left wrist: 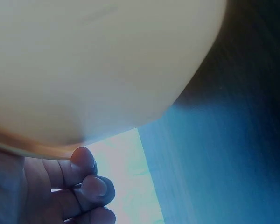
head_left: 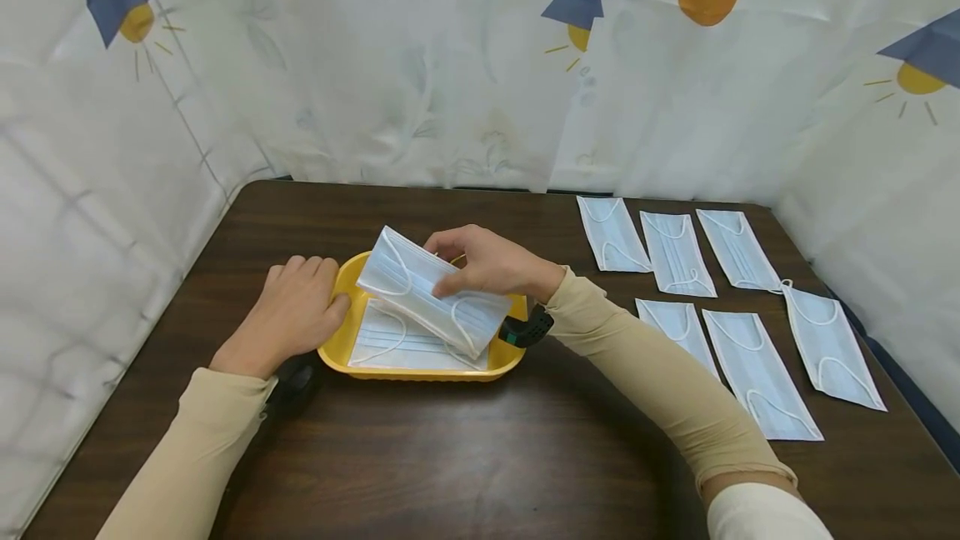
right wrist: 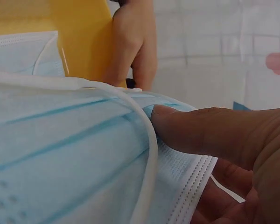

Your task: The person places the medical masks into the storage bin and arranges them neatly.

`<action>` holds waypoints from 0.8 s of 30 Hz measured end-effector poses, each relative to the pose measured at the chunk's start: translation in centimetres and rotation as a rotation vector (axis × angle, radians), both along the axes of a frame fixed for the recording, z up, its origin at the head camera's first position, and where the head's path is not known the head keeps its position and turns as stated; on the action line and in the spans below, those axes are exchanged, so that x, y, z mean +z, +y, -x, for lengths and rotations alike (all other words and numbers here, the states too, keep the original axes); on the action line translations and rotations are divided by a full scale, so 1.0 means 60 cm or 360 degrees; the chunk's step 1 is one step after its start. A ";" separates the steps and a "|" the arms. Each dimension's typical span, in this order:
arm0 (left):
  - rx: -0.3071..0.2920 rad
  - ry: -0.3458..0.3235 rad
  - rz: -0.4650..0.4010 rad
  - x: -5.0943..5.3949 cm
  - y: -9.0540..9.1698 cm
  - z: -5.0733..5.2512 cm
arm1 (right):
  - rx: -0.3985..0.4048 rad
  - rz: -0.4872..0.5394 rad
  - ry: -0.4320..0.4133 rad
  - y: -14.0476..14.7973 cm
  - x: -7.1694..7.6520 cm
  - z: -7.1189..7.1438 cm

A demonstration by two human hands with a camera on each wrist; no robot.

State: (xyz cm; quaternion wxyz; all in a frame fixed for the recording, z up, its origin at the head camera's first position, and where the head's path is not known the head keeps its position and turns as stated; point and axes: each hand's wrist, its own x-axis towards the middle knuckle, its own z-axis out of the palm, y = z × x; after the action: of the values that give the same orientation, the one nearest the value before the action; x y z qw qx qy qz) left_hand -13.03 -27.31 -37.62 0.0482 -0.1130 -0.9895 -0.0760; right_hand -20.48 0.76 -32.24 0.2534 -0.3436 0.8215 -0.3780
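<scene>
My right hand (head_left: 491,261) pinches a pale blue face mask (head_left: 401,277) with white ear loops, tilted above a yellow basket (head_left: 420,374). In the right wrist view the thumb (right wrist: 200,133) presses on the pleated face near one edge, with fingers behind it. Inside the basket lies at least one more mask (head_left: 375,342), partly covered by the held one. My left hand (head_left: 288,315) grips the basket's left rim. From the left wrist, its curled fingertips (left wrist: 84,161) show against the basket's wall (left wrist: 107,60), which looks pale there.
Several face masks lie spread over the right side of the dark wooden table (head_left: 480,457), among them a near one (head_left: 761,373) and a far one (head_left: 611,232). Behind and beside the table hangs a white printed curtain (head_left: 450,90).
</scene>
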 end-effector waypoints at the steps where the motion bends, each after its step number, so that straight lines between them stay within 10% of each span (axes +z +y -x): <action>1: -0.0004 0.0004 -0.0002 0.000 0.000 0.000 | 0.0014 -0.0014 0.0003 -0.002 -0.002 0.000; 24: -0.0005 -0.0002 0.0002 0.000 0.001 0.001 | 0.0252 -0.0241 -0.0041 -0.020 -0.021 0.007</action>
State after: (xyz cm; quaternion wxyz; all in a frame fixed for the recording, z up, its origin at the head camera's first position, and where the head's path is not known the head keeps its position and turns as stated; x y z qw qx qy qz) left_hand -13.10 -27.24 -37.60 0.0473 -0.1144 -0.9894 -0.0755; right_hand -20.92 -0.45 -33.50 0.3182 -0.3825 0.8147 -0.2980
